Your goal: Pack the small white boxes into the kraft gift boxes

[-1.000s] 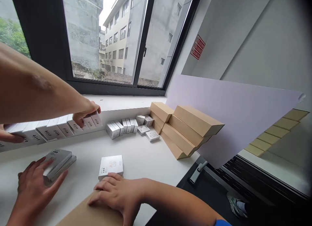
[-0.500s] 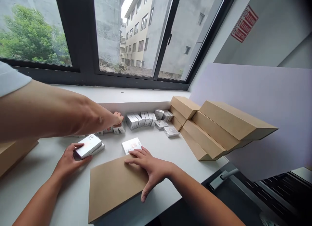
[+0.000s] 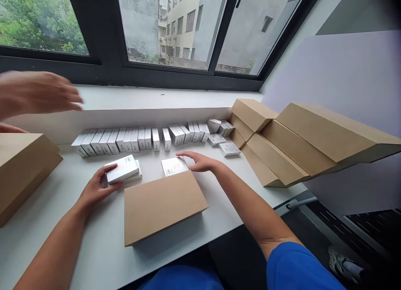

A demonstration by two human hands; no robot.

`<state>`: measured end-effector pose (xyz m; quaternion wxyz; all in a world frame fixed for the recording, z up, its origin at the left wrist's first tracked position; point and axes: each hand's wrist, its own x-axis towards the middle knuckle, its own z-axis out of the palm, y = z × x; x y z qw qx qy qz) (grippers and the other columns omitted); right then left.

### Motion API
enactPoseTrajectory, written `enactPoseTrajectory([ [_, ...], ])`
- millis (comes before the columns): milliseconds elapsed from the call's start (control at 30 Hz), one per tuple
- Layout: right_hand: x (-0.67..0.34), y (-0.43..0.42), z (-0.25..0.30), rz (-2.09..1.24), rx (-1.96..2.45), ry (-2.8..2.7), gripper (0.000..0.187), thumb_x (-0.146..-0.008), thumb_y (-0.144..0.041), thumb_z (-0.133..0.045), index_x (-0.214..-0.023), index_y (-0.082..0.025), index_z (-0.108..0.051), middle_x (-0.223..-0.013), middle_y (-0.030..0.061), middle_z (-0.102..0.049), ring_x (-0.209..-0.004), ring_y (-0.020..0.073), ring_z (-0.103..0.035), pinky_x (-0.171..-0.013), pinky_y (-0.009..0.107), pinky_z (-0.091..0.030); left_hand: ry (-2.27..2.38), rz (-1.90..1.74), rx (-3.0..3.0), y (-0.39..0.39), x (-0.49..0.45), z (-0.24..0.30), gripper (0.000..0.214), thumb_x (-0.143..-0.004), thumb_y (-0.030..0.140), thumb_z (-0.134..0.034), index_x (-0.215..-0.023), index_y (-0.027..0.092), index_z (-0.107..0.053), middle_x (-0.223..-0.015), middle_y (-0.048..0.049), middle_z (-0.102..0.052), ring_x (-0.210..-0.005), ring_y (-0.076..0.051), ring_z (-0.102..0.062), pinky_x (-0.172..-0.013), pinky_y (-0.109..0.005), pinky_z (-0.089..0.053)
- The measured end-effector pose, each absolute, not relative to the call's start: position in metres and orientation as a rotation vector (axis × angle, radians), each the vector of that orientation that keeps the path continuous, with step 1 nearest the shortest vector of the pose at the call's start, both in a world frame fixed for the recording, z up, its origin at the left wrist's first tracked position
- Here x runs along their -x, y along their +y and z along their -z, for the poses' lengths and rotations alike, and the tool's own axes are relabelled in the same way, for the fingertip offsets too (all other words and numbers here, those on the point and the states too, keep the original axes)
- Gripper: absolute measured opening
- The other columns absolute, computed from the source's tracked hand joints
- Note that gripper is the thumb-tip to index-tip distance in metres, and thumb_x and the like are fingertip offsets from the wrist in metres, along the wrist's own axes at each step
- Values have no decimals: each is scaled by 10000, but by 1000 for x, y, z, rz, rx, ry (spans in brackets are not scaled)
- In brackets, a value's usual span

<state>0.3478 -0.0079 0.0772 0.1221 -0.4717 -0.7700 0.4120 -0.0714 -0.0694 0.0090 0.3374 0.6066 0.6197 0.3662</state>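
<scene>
My left hand (image 3: 95,186) rests on the near edge of two stacked small white boxes (image 3: 123,170), fingers curled round them. My right hand (image 3: 198,160) hovers with fingers spread just right of a single flat white box (image 3: 173,165), holding nothing. A flat brown cardboard box (image 3: 161,205) lies on the white table (image 3: 78,244) in front of me, between my arms. A long row of small white boxes (image 3: 125,139) stands on edge along the low wall below the window sill.
Another person's hand (image 3: 37,92), blurred, hangs over the sill at far left. Long brown cartons (image 3: 300,142) lean stacked at the right against a white board (image 3: 347,81). Another brown carton (image 3: 23,165) sits at the left edge. Loose white boxes (image 3: 226,147) lie beside the stack.
My right hand has come off the brown box and moved forward beside the single white box. The other person's arm has drawn back left from the row. The view has tilted down.
</scene>
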Motion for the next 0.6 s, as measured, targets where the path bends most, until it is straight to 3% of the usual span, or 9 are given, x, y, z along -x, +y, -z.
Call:
enactPoseTrajectory([
  [100,-337,6,-88,-1215,1368,-2471,896,-667,-201,-774,-1513,-299,-496,-1614,68,-425,-1518,357,-357,-1203,562,-371,1620,-977,-1560,-70,71,-8,818,-632,553,-842,-1352,269,-575,-1439,-107,-591,-1362,-407,-519,-1164,-468,-425],
  [167,-329,12,-95,-1218,1361,-2548,872,-668,-176,-733,-1501,-303,-509,-1604,67,-437,-1511,366,-363,-1180,569,-401,1597,-992,-1551,-70,73,-6,812,-630,550,-846,-1338,261,-572,-1416,-116,-603,-1348,-400,-535,-1147,-459,-444],
  [333,-293,18,-101,-1325,1289,-2583,737,-821,-312,-643,-1534,-276,-462,-1586,86,-450,-1429,339,-473,-1143,528,-450,1566,-985,-1552,-68,81,-3,759,-642,525,-848,-1295,282,-550,-1361,-102,-617,-1302,-362,-573,-1100,-436,-477],
  [433,-266,16,-98,-1187,1265,-2744,943,-746,-474,-783,-1582,-286,-389,-1553,120,-468,-1429,390,-443,-1148,567,-418,1638,-941,-1572,-70,84,-7,776,-613,540,-857,-1276,284,-545,-1327,-97,-619,-1234,-364,-604,-1047,-443,-510],
  [500,-255,17,-96,-1101,1315,-2826,1128,-643,-445,-871,-1615,-301,-316,-1542,128,-475,-1422,413,-433,-1135,580,-416,1678,-909,-1571,-72,84,-11,810,-611,557,-854,-1301,282,-530,-1312,-105,-616,-1184,-365,-623,-1010,-470,-533],
  [600,-259,22,-93,-1138,1480,-2748,1223,-612,-330,-877,-1643,-302,-219,-1534,131,-486,-1344,402,-514,-1058,532,-489,1747,-899,-1628,-73,81,-15,822,-651,585,-830,-1352,295,-516,-1386,-119,-558,-1258,-381,-575,-1064,-550,-497],
])
